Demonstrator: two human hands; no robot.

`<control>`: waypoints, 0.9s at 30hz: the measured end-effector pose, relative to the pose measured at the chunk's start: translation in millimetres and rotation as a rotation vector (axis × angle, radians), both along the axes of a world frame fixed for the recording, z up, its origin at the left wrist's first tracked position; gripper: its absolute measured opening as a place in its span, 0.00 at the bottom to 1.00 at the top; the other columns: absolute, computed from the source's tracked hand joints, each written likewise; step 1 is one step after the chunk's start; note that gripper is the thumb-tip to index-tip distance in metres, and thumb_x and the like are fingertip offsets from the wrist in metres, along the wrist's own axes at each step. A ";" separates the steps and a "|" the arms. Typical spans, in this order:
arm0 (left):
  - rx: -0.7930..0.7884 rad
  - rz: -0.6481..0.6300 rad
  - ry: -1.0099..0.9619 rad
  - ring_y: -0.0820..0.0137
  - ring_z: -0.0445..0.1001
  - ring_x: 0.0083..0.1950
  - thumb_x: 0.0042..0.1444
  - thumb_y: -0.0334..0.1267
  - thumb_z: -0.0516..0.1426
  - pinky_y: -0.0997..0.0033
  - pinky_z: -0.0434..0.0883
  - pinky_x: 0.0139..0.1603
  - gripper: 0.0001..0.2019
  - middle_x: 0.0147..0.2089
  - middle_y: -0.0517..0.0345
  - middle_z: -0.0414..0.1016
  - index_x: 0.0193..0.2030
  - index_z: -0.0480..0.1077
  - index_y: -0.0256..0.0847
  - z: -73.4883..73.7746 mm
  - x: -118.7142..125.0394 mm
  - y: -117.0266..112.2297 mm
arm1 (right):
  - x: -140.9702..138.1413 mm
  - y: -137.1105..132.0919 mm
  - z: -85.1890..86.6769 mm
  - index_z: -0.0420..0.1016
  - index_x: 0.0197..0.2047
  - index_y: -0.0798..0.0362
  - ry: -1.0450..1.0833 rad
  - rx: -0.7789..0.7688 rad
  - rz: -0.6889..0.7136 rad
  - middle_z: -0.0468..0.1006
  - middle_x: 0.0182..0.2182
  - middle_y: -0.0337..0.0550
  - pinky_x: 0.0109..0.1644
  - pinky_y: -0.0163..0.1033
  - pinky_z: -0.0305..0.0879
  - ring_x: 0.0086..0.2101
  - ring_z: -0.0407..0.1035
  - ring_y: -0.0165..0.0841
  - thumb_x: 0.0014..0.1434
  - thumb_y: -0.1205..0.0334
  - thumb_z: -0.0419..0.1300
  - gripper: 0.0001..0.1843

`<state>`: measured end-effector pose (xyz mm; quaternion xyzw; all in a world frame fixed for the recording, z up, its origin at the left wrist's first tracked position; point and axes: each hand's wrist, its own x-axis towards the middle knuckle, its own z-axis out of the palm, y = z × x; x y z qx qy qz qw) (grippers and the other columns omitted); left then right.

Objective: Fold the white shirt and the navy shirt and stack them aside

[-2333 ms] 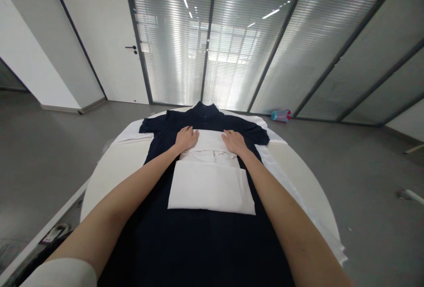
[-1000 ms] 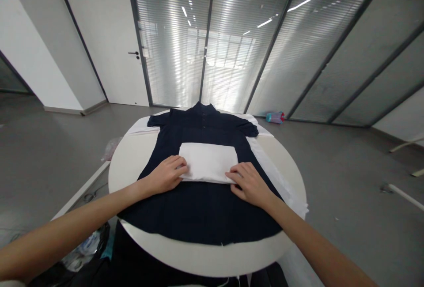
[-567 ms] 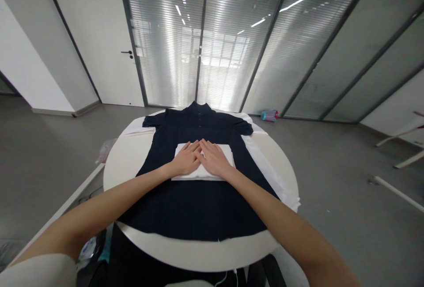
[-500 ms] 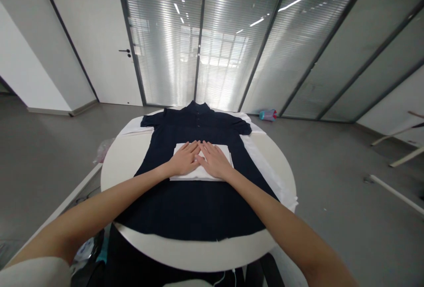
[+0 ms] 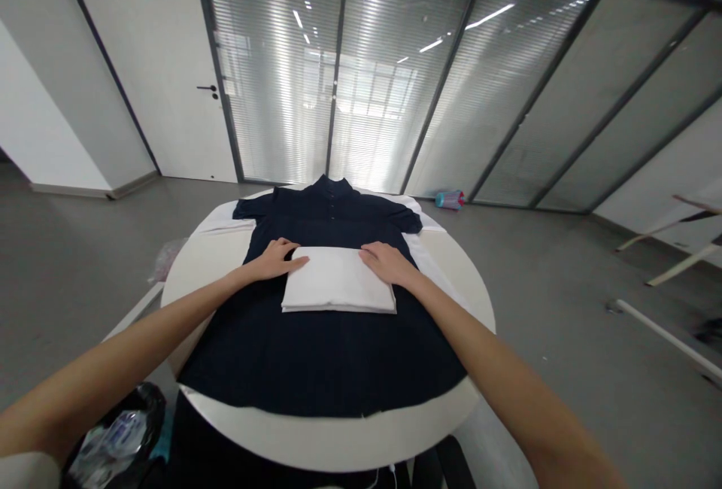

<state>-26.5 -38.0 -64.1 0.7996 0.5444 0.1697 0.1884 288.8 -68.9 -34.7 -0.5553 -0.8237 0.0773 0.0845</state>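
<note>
A folded white garment (image 5: 338,287) lies as a flat rectangle on a dark navy short-sleeved polo shirt (image 5: 316,361), which is spread out with its collar away from me. My left hand (image 5: 277,259) rests at the far left corner of the white bundle, thumb on top and fingers apart from it. At the far right corner, my right hand (image 5: 388,262) lies with its fingers over the edge; its fingertips are partly hidden. Neither hand visibly lifts the cloth. White fabric (image 5: 434,259) shows under the polo on the right.
The round white table (image 5: 316,440) carries the garments. Down at the left is a black-lined bin (image 5: 116,436) holding plastic. A blue and red object (image 5: 450,199) lies on the floor by the glass partition (image 5: 372,98). Wooden legs (image 5: 682,263) stand at the right.
My hands were together flat on the middle of the white garment. They have moved apart to its left and right sides, leaving its top surface visible. The view has shifted slightly.
</note>
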 end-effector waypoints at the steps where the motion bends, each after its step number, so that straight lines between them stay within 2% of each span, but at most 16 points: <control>1: -0.050 0.000 -0.033 0.47 0.68 0.62 0.52 0.64 0.56 0.49 0.63 0.63 0.35 0.58 0.40 0.72 0.56 0.72 0.37 5.2 -1.4 5.0 | -1.7 8.5 6.9 0.72 0.61 0.54 0.011 -0.049 0.016 0.73 0.59 0.51 0.61 0.45 0.62 0.58 0.68 0.43 0.71 0.46 0.43 0.29; 4: -0.256 -0.069 -0.230 0.54 0.74 0.54 0.46 0.60 0.63 0.56 0.70 0.55 0.32 0.51 0.47 0.75 0.52 0.70 0.40 19.6 -5.0 12.1 | -5.1 30.3 26.6 0.74 0.60 0.56 -0.001 -0.178 0.097 0.74 0.59 0.52 0.58 0.43 0.64 0.56 0.69 0.46 0.63 0.45 0.56 0.29; 6: -0.404 -0.136 -0.407 0.59 0.76 0.49 0.46 0.54 0.66 0.58 0.72 0.51 0.34 0.47 0.53 0.75 0.56 0.64 0.42 26.7 -8.3 9.6 | -5.2 39.7 38.7 0.77 0.55 0.56 -0.002 -0.244 0.167 0.78 0.54 0.51 0.53 0.42 0.67 0.51 0.73 0.46 0.58 0.43 0.61 0.29; 8: -0.513 -0.192 -0.555 0.62 0.77 0.47 0.45 0.46 0.69 0.58 0.73 0.50 0.41 0.45 0.56 0.75 0.64 0.55 0.45 31.5 -11.1 3.3 | -3.6 44.8 50.6 0.79 0.48 0.55 0.015 -0.308 0.218 0.81 0.47 0.48 0.45 0.39 0.69 0.44 0.75 0.44 0.55 0.41 0.63 0.28; 11: -0.544 -0.250 -0.735 0.63 0.77 0.49 0.44 0.37 0.69 0.56 0.74 0.51 0.54 0.50 0.55 0.74 0.71 0.41 0.53 34.9 -9.3 -6.8 | -0.8 47.5 69.0 0.79 0.42 0.53 0.015 -0.380 0.248 0.81 0.41 0.44 0.36 0.36 0.67 0.39 0.75 0.40 0.51 0.39 0.66 0.26; 14: -0.455 -0.281 -0.908 0.61 0.77 0.52 0.44 0.34 0.69 0.57 0.75 0.52 0.59 0.54 0.52 0.73 0.74 0.33 0.56 35.7 4.9 -10.0 | -2.5 47.7 87.1 0.80 0.40 0.52 0.020 -0.477 0.247 0.82 0.40 0.42 0.35 0.35 0.67 0.39 0.75 0.40 0.49 0.39 0.67 0.26; 18: -0.365 -0.303 -1.119 0.61 0.78 0.50 0.42 0.32 0.70 0.63 0.76 0.49 0.59 0.50 0.54 0.76 0.75 0.38 0.54 38.6 32.1 -3.7 | -15.7 45.2 102.3 0.77 0.50 0.51 0.193 -0.666 0.296 0.81 0.47 0.42 0.40 0.36 0.72 0.44 0.76 0.42 0.45 0.42 0.72 0.32; 20: -0.358 -0.291 -1.187 0.61 0.79 0.48 0.40 0.31 0.72 0.65 0.76 0.47 0.59 0.48 0.55 0.78 0.75 0.43 0.51 42.2 41.8 0.1 | -22.1 42.2 103.2 0.75 0.54 0.50 0.282 -0.741 0.284 0.81 0.49 0.43 0.41 0.38 0.75 0.46 0.76 0.43 0.42 0.47 0.75 0.37; 22: -0.362 -0.265 -1.215 0.60 0.79 0.47 0.38 0.31 0.73 0.63 0.76 0.46 0.58 0.49 0.53 0.78 0.74 0.46 0.49 45.7 48.1 2.8 | -22.1 38.6 100.8 0.76 0.53 0.50 0.365 -0.771 0.247 0.81 0.48 0.44 0.41 0.40 0.76 0.46 0.77 0.45 0.41 0.50 0.76 0.36; 24: -0.336 -0.221 -1.232 0.59 0.79 0.49 0.42 0.37 0.72 0.60 0.75 0.49 0.54 0.53 0.50 0.78 0.73 0.49 0.48 46.2 53.6 4.5 | -11.6 35.4 97.7 0.76 0.52 0.50 0.471 -0.772 0.196 0.81 0.48 0.44 0.42 0.42 0.77 0.46 0.77 0.46 0.41 0.52 0.76 0.34; 27: -0.196 -0.137 -1.157 0.57 0.75 0.55 0.55 0.51 0.64 0.56 0.72 0.56 0.38 0.57 0.48 0.76 0.70 0.58 0.45 36.2 64.8 4.8 | 27.0 30.9 95.9 0.74 0.54 0.50 0.659 -0.694 0.065 0.81 0.50 0.45 0.45 0.44 0.78 0.47 0.76 0.46 0.39 0.54 0.77 0.38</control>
